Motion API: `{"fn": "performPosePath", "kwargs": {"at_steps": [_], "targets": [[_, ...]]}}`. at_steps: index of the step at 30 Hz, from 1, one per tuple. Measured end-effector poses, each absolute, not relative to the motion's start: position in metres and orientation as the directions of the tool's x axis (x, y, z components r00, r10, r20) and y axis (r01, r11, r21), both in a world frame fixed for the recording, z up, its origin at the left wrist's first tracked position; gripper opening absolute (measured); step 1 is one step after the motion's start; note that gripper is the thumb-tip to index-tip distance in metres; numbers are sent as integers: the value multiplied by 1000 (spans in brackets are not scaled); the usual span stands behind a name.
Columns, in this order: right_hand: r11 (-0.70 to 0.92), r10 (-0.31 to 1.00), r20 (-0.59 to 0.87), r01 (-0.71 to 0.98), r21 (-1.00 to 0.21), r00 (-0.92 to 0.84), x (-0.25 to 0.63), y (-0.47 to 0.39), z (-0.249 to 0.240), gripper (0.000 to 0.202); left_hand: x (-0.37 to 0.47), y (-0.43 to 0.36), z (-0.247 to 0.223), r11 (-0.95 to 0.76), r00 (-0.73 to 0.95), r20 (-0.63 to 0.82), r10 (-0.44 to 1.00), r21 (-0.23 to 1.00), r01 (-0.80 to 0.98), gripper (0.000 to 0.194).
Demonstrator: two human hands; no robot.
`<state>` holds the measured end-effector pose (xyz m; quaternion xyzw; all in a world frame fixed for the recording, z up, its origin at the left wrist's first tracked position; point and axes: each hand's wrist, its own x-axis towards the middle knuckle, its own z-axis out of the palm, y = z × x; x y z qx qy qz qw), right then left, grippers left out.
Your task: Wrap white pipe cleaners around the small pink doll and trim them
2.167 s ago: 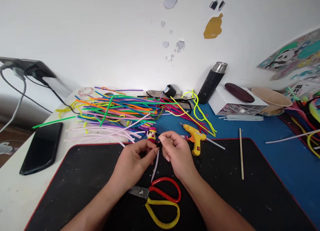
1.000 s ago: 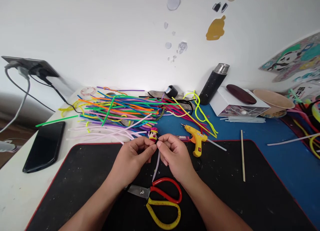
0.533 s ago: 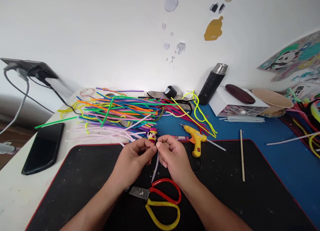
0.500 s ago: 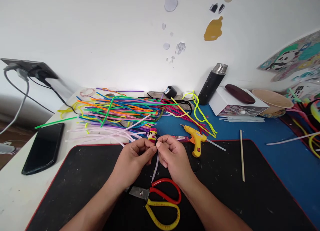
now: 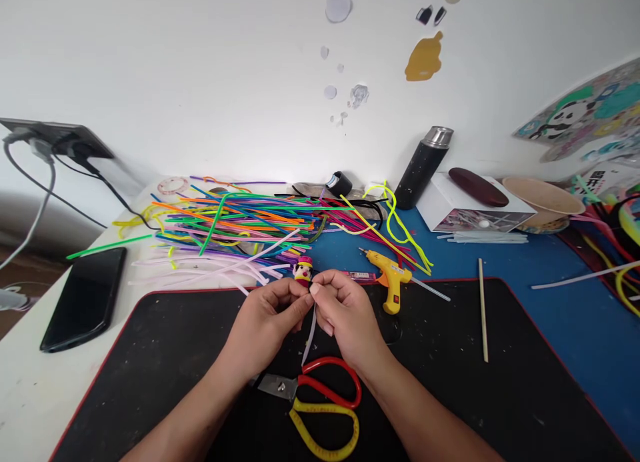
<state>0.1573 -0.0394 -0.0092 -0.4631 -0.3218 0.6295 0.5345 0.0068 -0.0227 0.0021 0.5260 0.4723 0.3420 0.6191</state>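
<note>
Small figure (image 5: 303, 271) pinched in my left hand (image 5: 267, 319); right hand (image 5: 347, 310) at its edge, can't tell whether gripping. Likely adjusting detail; next needs steady hold.

Legible wording: none certain. Dark characters on white printed sheet (image 5: 606, 175), right edge; small labels on yellow glue gun (image 5: 391, 282) and pink packet (image 5: 361, 276), centre, unreadable.

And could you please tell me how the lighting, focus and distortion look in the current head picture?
Head view: soft light on the wall, darker at lower left; head view: bright glints on the flask cap; head view: scissors fairly crisp, the doll too small to judge finest detail; head view: apparent wide-lens stretching towards the edges.
</note>
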Motion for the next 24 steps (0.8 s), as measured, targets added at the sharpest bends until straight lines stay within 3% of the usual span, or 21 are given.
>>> {"fn": "performPosePath", "kwargs": {"at_steps": [11, 24], "targets": [[-256, 967, -223, -481, -838, -126, 165, -38, -10, 29, 0, -17, 10, 259, 340, -240, 909, 966, -10, 41], [-344, 937, -234, -560, -753, -260, 165, -40, -5, 29, 2, -18, 4, 512, 468, -357, 808, 820, -258, 41]]}}
